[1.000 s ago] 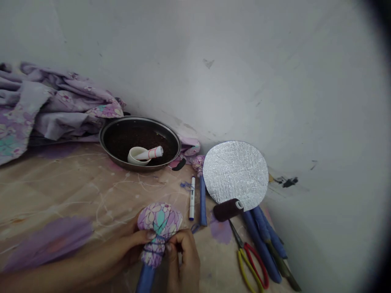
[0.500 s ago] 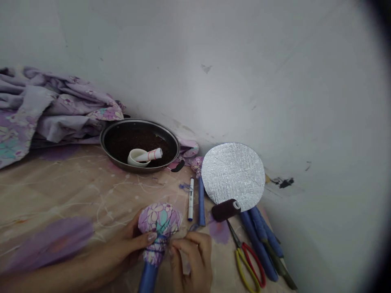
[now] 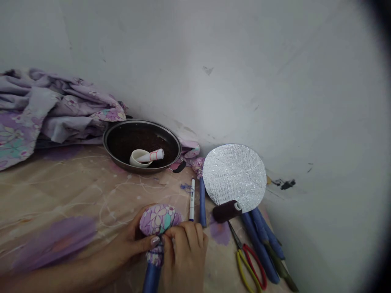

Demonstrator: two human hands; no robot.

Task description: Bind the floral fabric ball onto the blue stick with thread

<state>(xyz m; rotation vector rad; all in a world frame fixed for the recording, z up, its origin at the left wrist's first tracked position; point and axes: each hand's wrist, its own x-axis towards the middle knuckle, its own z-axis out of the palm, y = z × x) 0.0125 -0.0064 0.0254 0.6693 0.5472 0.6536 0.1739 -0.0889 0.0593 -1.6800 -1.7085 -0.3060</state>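
A stick wrapped in blue, topped by a padded ball of purple floral cloth [image 3: 159, 219], stands tilted at the lower middle. Dark thread binds the gathered cloth below the ball. My left hand [image 3: 137, 240] is closed round the neck under the ball, its thumb pressing on the binding. From the right, my right hand [image 3: 186, 252] pinches at that same neck, fingers bent and touching the cloth. What its fingertips grip is hidden; dark thread shows close by.
A black pan [image 3: 119, 162] holds a white cup [image 3: 137, 162] with a rolled paper. Right of my hands lie a marker [image 3: 192, 199], dark thread spool [image 3: 226, 211], silver disc [image 3: 235, 175], red-and-yellow scissors [image 3: 247, 260] and blue-wrapped sticks [image 3: 259, 248]. Floral cloth [image 3: 67, 106] is heaped back left, along the wall.
My right hand has moved up and left, from beside the binding onto the neck of the cloth ball. My left hand keeps its hold. The view has shifted slightly.
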